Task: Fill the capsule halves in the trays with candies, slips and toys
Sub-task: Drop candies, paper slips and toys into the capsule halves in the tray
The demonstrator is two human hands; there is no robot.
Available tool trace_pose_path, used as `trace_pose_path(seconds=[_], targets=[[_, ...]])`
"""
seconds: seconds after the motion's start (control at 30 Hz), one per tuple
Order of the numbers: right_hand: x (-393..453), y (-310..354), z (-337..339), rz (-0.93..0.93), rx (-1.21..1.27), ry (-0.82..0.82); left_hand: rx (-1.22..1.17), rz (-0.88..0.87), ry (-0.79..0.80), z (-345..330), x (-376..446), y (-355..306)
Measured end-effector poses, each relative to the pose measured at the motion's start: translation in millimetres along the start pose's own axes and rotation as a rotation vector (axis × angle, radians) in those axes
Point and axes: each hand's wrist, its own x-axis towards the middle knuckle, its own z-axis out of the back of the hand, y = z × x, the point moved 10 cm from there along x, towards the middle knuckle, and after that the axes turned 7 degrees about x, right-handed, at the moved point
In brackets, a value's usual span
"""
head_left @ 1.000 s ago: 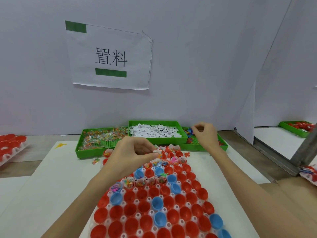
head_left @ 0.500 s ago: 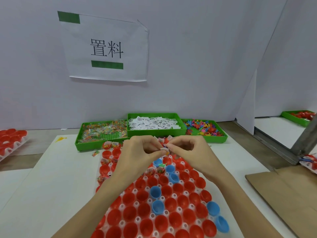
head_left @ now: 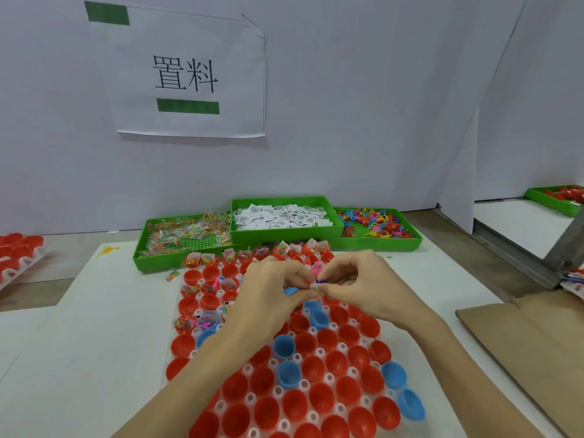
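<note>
— Where are the hands?

— Both meet at the centre of the frame, over the capsule tray (head_left: 249,398). The left hand (head_left: 268,298) and the right hand (head_left: 363,290) have their fingers curled, and together they pinch a small item (head_left: 317,284) between the fingertips; part of it looks whitish and part dark blue, but it is too small to say whether it is a slip or a toy.

— And the capsule halves?

— Red halves (head_left: 327,338) fill most of the tray, with a few blue halves (head_left: 284,346) among them. The rows toward the top of the tray, above and left of the hands, already hold candies, slips and toys; the lower rows look empty.

— The supplies?

— Three green bins stand side by side at the far edge of the table (head_left: 94,327): the candy bin (head_left: 186,237) left of centre, the slip bin (head_left: 284,216) in the middle, the toy bin (head_left: 376,226) to its right. One stray candy packet (head_left: 172,275) lies on the table just below the candy bin.

— Anything else?

— A paper sign (head_left: 186,74) on the wall at upper left, cardboard (head_left: 537,343) at lower right.
</note>
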Motion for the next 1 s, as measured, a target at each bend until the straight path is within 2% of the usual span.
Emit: trace_pose_path(seconds=[0.23, 0.4, 0.63, 0.83, 1.0], targets=[[4, -9, -1, -0.013, -0.057, -0.088, 0.157, -0.077, 0.147, -17, 4, 9], [4, -7, -7, 0.003, -0.061, -0.096, 0.175, -0.095, 0.111, -14, 5, 10], [2, -4, -17, 0.012, -0.111, 0.055, 0.175, -0.106, 0.114, -18, 4, 7], [3, -4, -24, 0.029, -0.200, 0.067, 0.262, -0.164, 0.115, -26, 2, 1], [7, -4, -30, -0.002, -0.279, 0.100, 0.221, -0.147, 0.164, -26, 4, 3]])
